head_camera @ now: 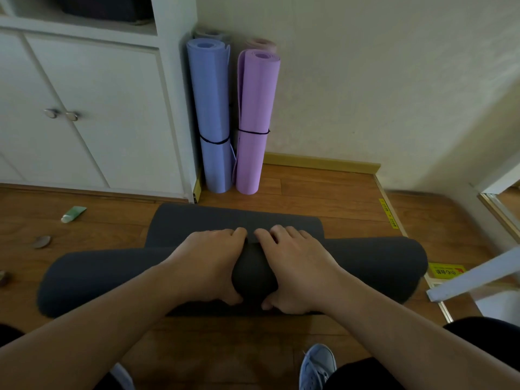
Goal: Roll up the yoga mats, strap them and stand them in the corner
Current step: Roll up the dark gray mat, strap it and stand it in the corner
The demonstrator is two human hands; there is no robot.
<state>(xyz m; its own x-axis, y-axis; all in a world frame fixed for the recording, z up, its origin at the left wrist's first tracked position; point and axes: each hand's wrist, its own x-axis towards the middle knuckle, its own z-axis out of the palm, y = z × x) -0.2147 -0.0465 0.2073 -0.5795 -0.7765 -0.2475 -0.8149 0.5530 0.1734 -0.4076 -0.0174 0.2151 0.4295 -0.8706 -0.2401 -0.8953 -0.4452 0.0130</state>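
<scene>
Nearest the camera, a blue sneaker (318, 367) rested on the wooden floor (225, 347), and two bare forearms reached forward. The left hand (211, 266) and right hand (298, 266) sat side by side, each clamped on the middle of a dark grey yoga mat (98, 277), fingers curled over its top and thumbs tucked under its near side. This mat lay across the floor as a thick roll, with a short flat stretch (197, 220) not yet rolled beyond the fingers. No strap showed on it.

Farther off, in the corner between a white cabinet (92, 108) and the wall, a blue rolled mat (211, 114) and a purple rolled mat (253, 116) stood upright, each tied with a thin black cord. The tops of two more rolls peeked up behind them.

Judging by this, several mats were finished; the grey one seemed nearly rolled, with strapping and standing still to do.
</scene>
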